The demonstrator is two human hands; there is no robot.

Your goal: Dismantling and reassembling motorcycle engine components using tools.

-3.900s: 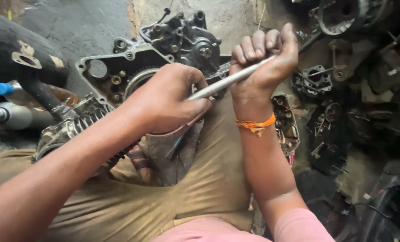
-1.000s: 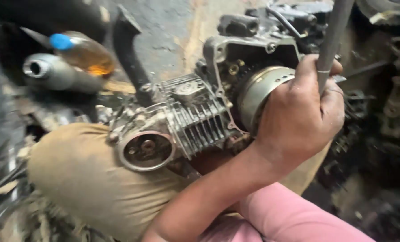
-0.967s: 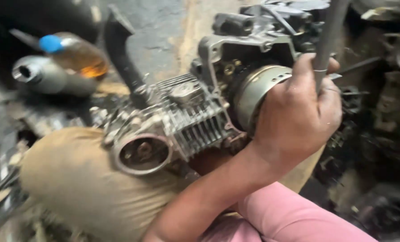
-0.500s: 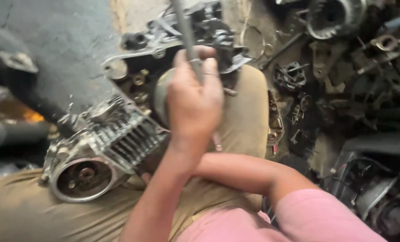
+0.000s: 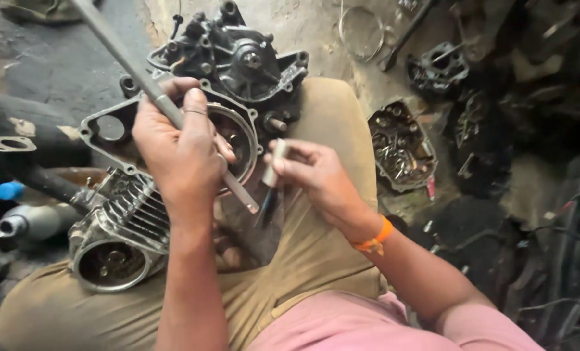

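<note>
A greasy motorcycle engine rests between my knees, its finned cylinder pointing toward my left thigh. My left hand is shut on a long grey metal rod that slants from the top left down to a tip near the engine's round opening. My right hand, with an orange band at the wrist, pinches a small pale socket-like tool just right of the rod's lower end. The two hands are close together but apart.
Engine covers and loose parts lie on the dirty floor to the right. A silver exhaust pipe and a bottle with a blue cap lie at the left. My khaki trouser knee rises beside the engine.
The view has swung back over the engine. My left hand still grips the rod, now slanted to the upper left. My right hand has come in holding the small tool.
</note>
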